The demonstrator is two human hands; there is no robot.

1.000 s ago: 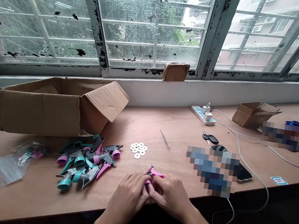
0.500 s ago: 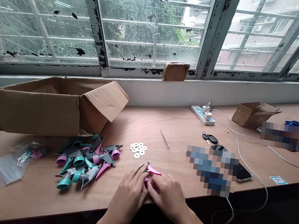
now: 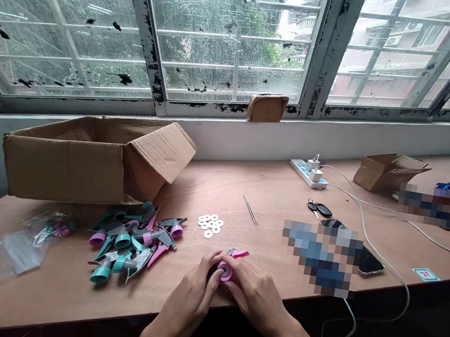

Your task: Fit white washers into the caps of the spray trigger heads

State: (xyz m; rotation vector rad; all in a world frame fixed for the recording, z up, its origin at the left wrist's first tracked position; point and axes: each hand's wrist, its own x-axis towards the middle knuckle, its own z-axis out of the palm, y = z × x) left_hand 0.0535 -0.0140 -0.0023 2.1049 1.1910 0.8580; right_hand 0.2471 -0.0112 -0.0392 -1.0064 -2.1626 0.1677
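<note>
Close to the table's front edge, my left hand and my right hand are both closed on one spray trigger head. Its pink collar faces up toward me, showing a grey inside, and its pink lever points away to the right. The rest of it is hidden by my fingers. Just beyond lie several white ring washers. A pair of metal tweezers rests behind them to the right. Left of my hands is a heap of green, grey and pink spray trigger heads.
A big open cardboard box stands behind the heap, with a clear plastic bag at its left. Rightward are keys, a phone, a power strip, white cables and a small carton. Part of another person's arm shows far right.
The spray head has been turned in my hands, so its pink collar opening now faces me. The whole view has shifted slightly.
</note>
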